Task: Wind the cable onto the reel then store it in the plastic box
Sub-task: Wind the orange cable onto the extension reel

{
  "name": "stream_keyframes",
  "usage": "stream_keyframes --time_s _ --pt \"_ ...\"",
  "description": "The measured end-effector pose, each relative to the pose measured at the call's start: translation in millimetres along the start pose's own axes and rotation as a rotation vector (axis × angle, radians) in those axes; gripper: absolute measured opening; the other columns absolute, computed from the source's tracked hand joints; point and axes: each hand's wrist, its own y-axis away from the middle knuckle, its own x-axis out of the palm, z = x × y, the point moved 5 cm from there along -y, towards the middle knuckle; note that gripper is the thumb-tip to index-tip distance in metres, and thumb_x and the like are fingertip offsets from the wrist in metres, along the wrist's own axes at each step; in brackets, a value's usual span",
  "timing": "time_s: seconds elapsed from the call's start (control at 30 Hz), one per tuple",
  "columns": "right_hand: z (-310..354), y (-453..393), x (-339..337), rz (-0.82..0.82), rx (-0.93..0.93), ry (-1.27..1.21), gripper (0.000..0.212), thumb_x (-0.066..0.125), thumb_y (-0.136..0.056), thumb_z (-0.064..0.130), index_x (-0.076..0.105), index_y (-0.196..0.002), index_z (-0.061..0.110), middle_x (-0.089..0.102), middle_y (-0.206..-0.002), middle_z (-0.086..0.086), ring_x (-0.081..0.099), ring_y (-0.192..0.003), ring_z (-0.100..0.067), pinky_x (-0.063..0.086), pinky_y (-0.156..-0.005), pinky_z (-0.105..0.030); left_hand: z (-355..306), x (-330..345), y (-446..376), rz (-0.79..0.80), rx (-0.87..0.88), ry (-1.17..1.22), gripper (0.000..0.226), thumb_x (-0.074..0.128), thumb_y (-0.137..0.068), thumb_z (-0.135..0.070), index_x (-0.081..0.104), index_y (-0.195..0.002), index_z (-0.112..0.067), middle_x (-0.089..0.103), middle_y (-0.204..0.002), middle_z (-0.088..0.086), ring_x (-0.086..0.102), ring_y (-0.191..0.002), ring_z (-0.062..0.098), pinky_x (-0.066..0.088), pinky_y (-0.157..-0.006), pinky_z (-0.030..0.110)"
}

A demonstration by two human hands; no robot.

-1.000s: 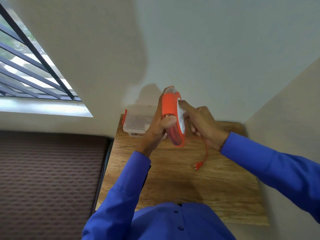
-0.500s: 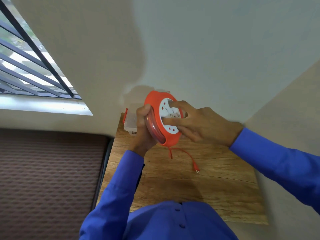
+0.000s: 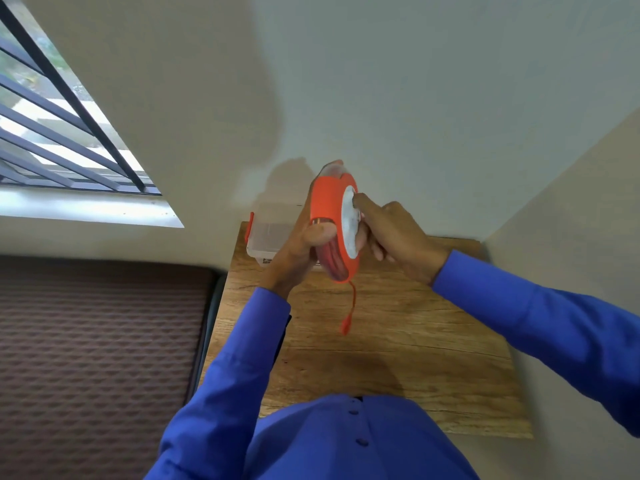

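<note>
The orange reel [image 3: 329, 206] is held on edge above the back of the wooden tabletop [image 3: 398, 341], its white face turned to the right. It is gripped by the left hand [image 3: 298, 251], whose thumb is pressed over the rim while the fingers are wrapped behind it, so that hand is closed on the reel. The right hand [image 3: 394, 237] is laid against the white face, with a fingertip [image 3: 356, 200] pressed near the upper part of that face and the other fingers curled below; whether anything is pinched by it cannot be told. Red coils of cable [image 3: 353, 299] are seen through the clear side of the reel, and a short end is left hanging straight down from the bottom rim. A small orange plug [image 3: 345, 325] is carried at the tip of that end, just above the tabletop. The clear plastic box [image 3: 266, 237], with orange clips on its left side, is seen at the back left corner of the tabletop, partly hidden behind the left hand. Both forearms are covered by blue sleeves [image 3: 242, 358].
</note>
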Motion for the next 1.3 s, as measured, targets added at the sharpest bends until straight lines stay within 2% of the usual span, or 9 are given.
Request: stream_keyframes --time_s 0.13,0.2,0.3,0.43,0.67,0.83,0.93,1.1,1.3 --pt "22 9 -13 -0.217 -0.514 0.48 0.049 0.051 -0.109 0.047 0.075 -0.084 0.013 0.073 -0.069 -0.003 0.066 -0.055 -0.021 0.057 -0.059 -0.041 -5 -1 2 -0.029 0.085 0.197 0.075 0.083 -0.078 -0.071 0.073 -0.139 -0.03 0.073 -0.133 0.008 0.066 -0.123 0.035 0.053 -0.107 0.057" --pt "26 18 -12 -0.131 -0.691 0.642 0.03 0.051 -0.109 0.045 0.068 -0.125 0.025 0.072 -0.111 0.001 0.069 -0.07 -0.019 0.06 -0.066 -0.042 -6 -4 1 -0.04 0.102 0.304 0.074 0.087 -0.073 -0.069 0.077 -0.136 -0.031 0.073 -0.131 0.009 0.065 -0.121 0.039 0.053 -0.104 0.06" --pt "19 24 -12 0.064 -0.804 0.82 0.044 0.051 -0.109 0.046 0.05 -0.152 0.037 0.054 -0.15 -0.001 0.073 -0.076 -0.019 0.062 -0.062 -0.038 -7 -2 2 0.053 0.035 0.407 0.092 0.092 -0.067 -0.065 0.066 -0.142 -0.017 0.071 -0.124 0.014 0.062 -0.112 0.042 0.052 -0.095 0.063" --pt "19 37 -7 0.066 -1.085 1.069 0.045 0.056 -0.106 0.035 0.045 -0.149 0.034 0.064 -0.143 -0.019 0.071 -0.06 -0.028 0.056 -0.046 -0.028 -7 -8 6 0.01 -0.017 0.354 0.076 0.087 -0.069 -0.071 0.082 -0.128 -0.023 0.08 -0.122 0.011 0.076 -0.111 0.032 0.064 -0.091 0.051" --pt "27 40 -6 0.068 -1.089 0.945 0.05 0.064 -0.102 0.045 0.049 -0.149 0.04 0.068 -0.132 -0.011 0.065 -0.056 -0.02 0.055 -0.045 -0.031 -15 -2 0 0.142 -0.043 0.409 0.088 0.085 -0.075 -0.064 0.066 -0.144 -0.013 0.079 -0.124 0.014 0.077 -0.111 0.031 0.066 -0.088 0.047" --pt "24 31 -3 -0.069 -0.989 0.887 0.057 0.065 -0.091 0.048 0.055 -0.146 0.041 0.075 -0.12 -0.005 0.073 -0.069 -0.027 0.058 -0.052 -0.036 -11 -3 0 0.036 -0.041 0.32 0.076 0.087 -0.072 -0.067 0.079 -0.13 -0.018 0.081 -0.118 0.01 0.078 -0.106 0.03 0.066 -0.084 0.045" --pt "20 23 -7 -0.174 -0.706 0.537 0.06 0.074 -0.075 0.053 0.075 -0.131 0.032 0.084 -0.087 0.006 0.077 -0.066 -0.015 0.064 -0.062 -0.033 -8 -4 0 -0.009 0.01 0.169 0.07 0.081 -0.077 -0.072 0.08 -0.129 -0.024 0.082 -0.12 0.007 0.078 -0.11 0.028 0.066 -0.09 0.048" --pt "-16 -13 4 0.08 0.282 -0.354 0.055 0.081 -0.084 0.059 0.082 -0.103 0.008 0.057 -0.051 0.007 0.038 -0.034 -0.003 0.027 -0.033 -0.015 13 -15 -9 -0.083 -0.001 -0.189 0.106 0.074 -0.084 -0.059 0.029 -0.169 -0.016 0.046 -0.164 0.025 0.051 -0.148 0.045 0.045 -0.118 0.067" --pt "-28 -12 14 0.261 0.445 -0.427 0.052 0.071 -0.087 0.07 0.067 -0.078 0.019 0.038 -0.043 0.011 0.029 -0.032 -0.003 0.024 -0.032 -0.015 11 -13 -13 -0.078 0.22 -0.445 0.122 0.09 -0.074 -0.036 0.016 -0.171 -0.035 0.038 -0.164 -0.001 0.059 -0.138 0.023 0.061 -0.102 0.041"
